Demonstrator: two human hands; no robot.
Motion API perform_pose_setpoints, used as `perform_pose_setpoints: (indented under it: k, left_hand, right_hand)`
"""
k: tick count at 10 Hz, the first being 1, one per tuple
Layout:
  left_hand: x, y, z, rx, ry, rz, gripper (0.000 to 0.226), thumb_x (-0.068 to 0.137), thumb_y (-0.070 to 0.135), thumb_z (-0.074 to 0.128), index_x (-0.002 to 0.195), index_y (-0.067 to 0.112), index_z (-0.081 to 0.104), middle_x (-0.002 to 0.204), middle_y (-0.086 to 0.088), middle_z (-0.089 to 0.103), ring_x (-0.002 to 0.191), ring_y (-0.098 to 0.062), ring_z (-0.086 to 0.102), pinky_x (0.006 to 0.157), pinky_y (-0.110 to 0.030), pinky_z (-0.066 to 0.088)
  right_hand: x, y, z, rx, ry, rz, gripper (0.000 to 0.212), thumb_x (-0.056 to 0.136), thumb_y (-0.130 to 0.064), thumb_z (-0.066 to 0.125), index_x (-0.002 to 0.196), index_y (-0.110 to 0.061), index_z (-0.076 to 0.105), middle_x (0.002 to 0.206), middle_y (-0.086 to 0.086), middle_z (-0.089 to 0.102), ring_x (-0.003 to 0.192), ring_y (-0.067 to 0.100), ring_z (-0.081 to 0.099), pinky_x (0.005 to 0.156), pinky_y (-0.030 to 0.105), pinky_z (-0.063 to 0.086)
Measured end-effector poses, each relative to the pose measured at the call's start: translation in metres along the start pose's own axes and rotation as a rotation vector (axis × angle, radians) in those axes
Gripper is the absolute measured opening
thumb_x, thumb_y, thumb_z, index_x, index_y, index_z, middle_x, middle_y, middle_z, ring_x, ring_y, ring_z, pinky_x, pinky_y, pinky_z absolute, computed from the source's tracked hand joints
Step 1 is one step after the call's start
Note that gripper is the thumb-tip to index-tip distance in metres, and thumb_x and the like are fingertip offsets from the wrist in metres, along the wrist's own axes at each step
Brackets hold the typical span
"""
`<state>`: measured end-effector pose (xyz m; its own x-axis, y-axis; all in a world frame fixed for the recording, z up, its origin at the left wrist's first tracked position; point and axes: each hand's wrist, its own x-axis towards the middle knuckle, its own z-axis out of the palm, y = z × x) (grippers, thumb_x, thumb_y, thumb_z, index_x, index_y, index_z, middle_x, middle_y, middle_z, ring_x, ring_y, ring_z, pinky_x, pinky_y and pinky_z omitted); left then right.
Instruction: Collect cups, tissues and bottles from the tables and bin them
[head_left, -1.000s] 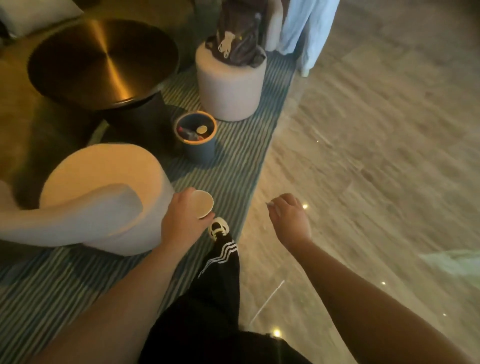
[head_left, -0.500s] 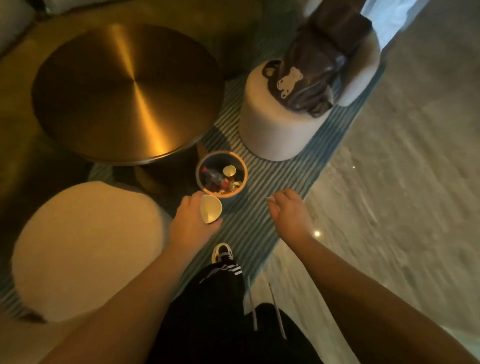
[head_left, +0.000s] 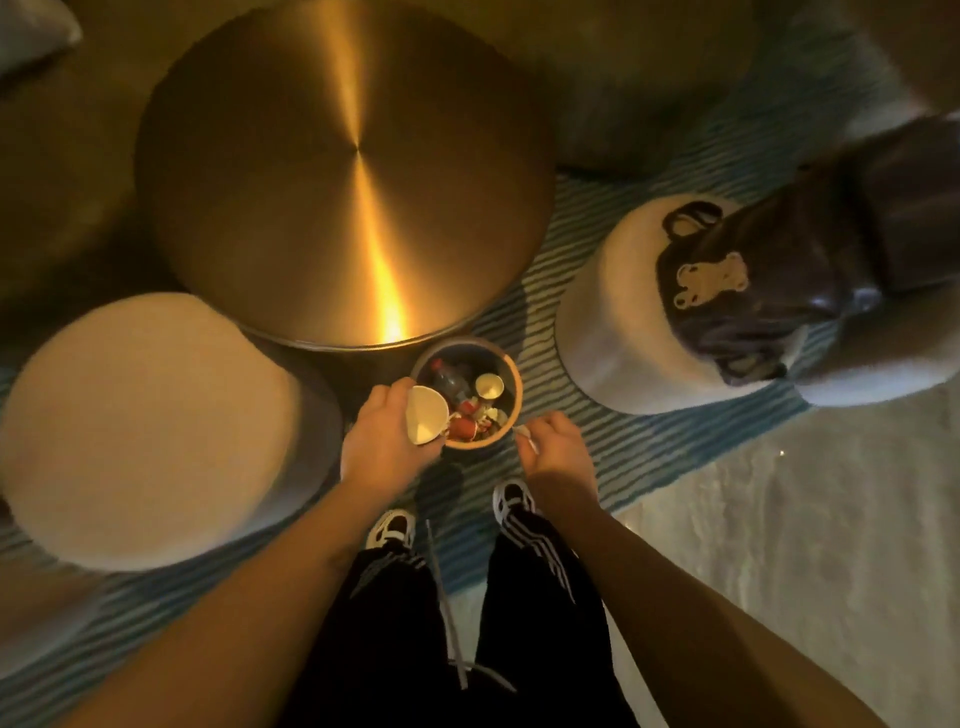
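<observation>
A small round bin (head_left: 511, 374) with an orange rim stands on the striped rug, just in front of the round table. Inside it lie a bottle with a red cap (head_left: 451, 382), another paper cup (head_left: 489, 387) and red scraps. My left hand (head_left: 384, 441) grips a white paper cup (head_left: 426, 415), tilted on its side over the bin's left rim. My right hand (head_left: 553, 444) hovers at the bin's right edge with fingers curled; a small pale bit shows at its fingertips, too blurred to identify.
A brushed gold round table (head_left: 343, 171) fills the upper middle. A cream pouf (head_left: 145, 421) sits at the left, and another pouf (head_left: 613, 332) at the right carries a dark brown bag (head_left: 769, 280) with a bear patch. My feet stand on the rug's edge; pale stone floor lies to the right.
I have stepped up to the bin. My left hand has carried the cup from short of the bin to over its left rim, and my right hand has come to its right edge.
</observation>
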<state>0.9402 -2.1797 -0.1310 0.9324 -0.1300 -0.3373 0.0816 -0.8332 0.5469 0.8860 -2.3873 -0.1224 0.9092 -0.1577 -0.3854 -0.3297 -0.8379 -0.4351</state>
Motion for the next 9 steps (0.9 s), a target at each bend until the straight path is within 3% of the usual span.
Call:
perform_pose_setpoints:
  k: [1, 3, 5, 6, 7, 9]
  left_hand:
    - [0.016, 0.017, 0.028, -0.033, 0.006, -0.125, 0.075, 0.068, 0.051, 0.075, 0.129, 0.027, 0.038, 0.121, 0.001, 0.045, 0.107, -0.022, 0.05, 0.076, -0.038, 0.047]
    - [0.07, 0.007, 0.106, -0.096, 0.116, -0.25, 0.074, 0.069, 0.046, 0.075, 0.129, 0.022, 0.041, 0.117, -0.003, 0.049, 0.099, -0.023, 0.054, 0.073, -0.037, 0.05]
    - [0.122, -0.038, 0.195, -0.22, 0.131, -0.389, 0.099, 0.061, 0.029, 0.087, 0.141, 0.021, 0.029, 0.128, -0.005, 0.047, 0.115, -0.025, 0.05, 0.088, -0.045, 0.051]
    - [0.133, -0.053, 0.219, -0.25, 0.111, -0.456, 0.107, 0.06, 0.032, 0.087, 0.145, 0.019, 0.024, 0.137, -0.006, 0.042, 0.123, -0.026, 0.045, 0.093, -0.049, 0.048]
    - [0.124, -0.063, 0.222, -0.236, 0.109, -0.449, 0.113, 0.06, 0.036, 0.086, 0.148, 0.019, 0.018, 0.141, -0.004, 0.04, 0.129, -0.023, 0.039, 0.101, -0.046, 0.042]
    - [0.059, -0.045, 0.166, -0.095, 0.19, -0.465, 0.095, 0.08, 0.051, 0.064, 0.15, 0.014, 0.012, 0.15, -0.01, 0.03, 0.136, -0.026, 0.03, 0.109, -0.041, 0.029]
  right_hand:
    - [0.039, 0.019, -0.005, -0.154, -0.089, -0.178, 0.032, 0.099, -0.025, 0.041, 0.112, -0.007, 0.064, 0.112, 0.009, 0.06, 0.104, 0.023, 0.053, 0.086, 0.027, 0.037]
    - [0.138, 0.057, 0.032, -0.166, -0.057, -0.226, 0.021, 0.095, -0.027, 0.05, 0.1, -0.011, 0.063, 0.1, 0.003, 0.062, 0.091, 0.014, 0.056, 0.078, 0.022, 0.046]
    - [0.21, 0.091, 0.133, -0.163, -0.138, -0.311, 0.025, 0.094, -0.034, 0.054, 0.105, -0.015, 0.066, 0.109, 0.002, 0.065, 0.104, 0.014, 0.058, 0.09, 0.027, 0.048]
    - [0.226, 0.106, 0.165, -0.115, -0.195, -0.353, 0.031, 0.09, -0.037, 0.059, 0.117, -0.021, 0.061, 0.118, 0.001, 0.063, 0.114, 0.018, 0.056, 0.095, 0.032, 0.048]
    - [0.226, 0.116, 0.175, -0.082, -0.263, -0.273, 0.054, 0.089, -0.047, 0.056, 0.136, -0.023, 0.044, 0.139, 0.003, 0.051, 0.127, 0.02, 0.049, 0.1, 0.038, 0.048]
    - [0.181, 0.096, 0.133, -0.135, -0.26, -0.323, 0.061, 0.092, -0.046, 0.052, 0.145, -0.022, 0.033, 0.149, 0.005, 0.04, 0.135, 0.021, 0.04, 0.107, 0.038, 0.042]
